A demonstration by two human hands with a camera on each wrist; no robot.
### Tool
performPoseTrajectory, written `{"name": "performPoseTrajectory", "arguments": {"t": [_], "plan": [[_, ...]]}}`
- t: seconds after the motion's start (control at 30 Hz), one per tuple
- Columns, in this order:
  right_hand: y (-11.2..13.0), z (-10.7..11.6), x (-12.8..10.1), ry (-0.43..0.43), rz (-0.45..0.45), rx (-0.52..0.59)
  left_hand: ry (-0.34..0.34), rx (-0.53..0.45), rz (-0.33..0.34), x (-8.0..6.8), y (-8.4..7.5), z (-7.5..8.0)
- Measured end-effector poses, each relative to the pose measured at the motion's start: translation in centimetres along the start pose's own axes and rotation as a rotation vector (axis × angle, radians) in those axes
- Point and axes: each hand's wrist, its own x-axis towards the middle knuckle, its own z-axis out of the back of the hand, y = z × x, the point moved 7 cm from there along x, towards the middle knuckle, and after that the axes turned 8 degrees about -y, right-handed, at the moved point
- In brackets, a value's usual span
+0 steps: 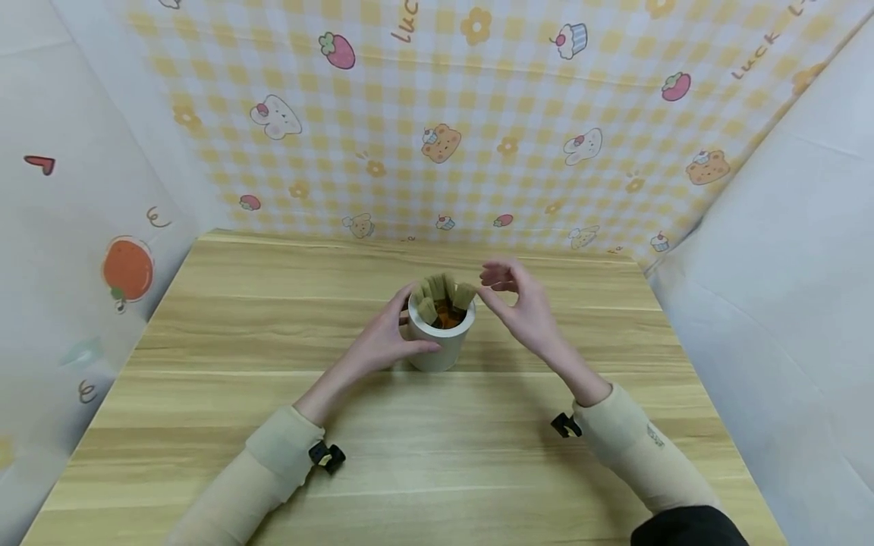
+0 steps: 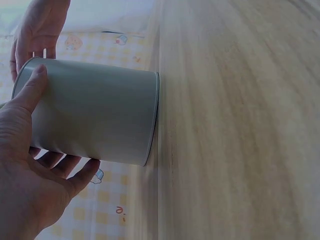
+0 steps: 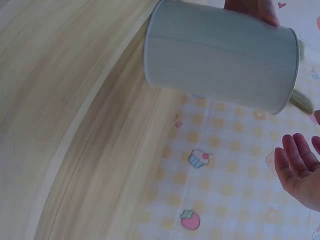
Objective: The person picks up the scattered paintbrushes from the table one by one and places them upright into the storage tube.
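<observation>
Both hands are working at a white cup (image 1: 440,343) in the middle of the desk (image 1: 205,341).

Left hand (image 1: 382,341) is gripping the cup, thumb lying across the near side and fingers curling round the far side, while the right hand (image 1: 522,303) is hovering just beside the rim, clear of it, fingers loosely bent and holding nothing. Standing upright, the cup is showing a plain, pale cylindrical wall, and flat tan sticks (image 1: 444,292) are poking up out of its mouth over something orange inside. Light wood grain is running across the desk. Behind it a yellow checked backdrop (image 1: 478,114) is hanging, printed with strawberries, cupcakes and bears, and white sheeting is closing in both sides.
</observation>
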Motion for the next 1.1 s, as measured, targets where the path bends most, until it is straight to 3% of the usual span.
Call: {"name": "performPoseTrajectory", "arguments": {"t": [0.2, 0.57, 0.83, 1.1], "plan": [[-0.5, 0.5, -0.5, 0.031, 0.047, -0.067, 0.024, -0.001, 0.005, 0.2, 0.1, 0.2], [-1.9, 0.3, -1.6, 0.233, 0.155, -0.292, 0.090, 0.021, 0.019, 1.4, 0.4, 0.8], [-3.3, 0.0, -2.7, 0.386, 0.167, -0.444, 0.082, 0.231, -0.099, 2.0, -0.1, 1.9], [-3.9, 0.1, -3.3, 0.461, 0.157, -0.512, 0.063, 0.507, -0.199, -0.4, -0.7, 4.2]]}}
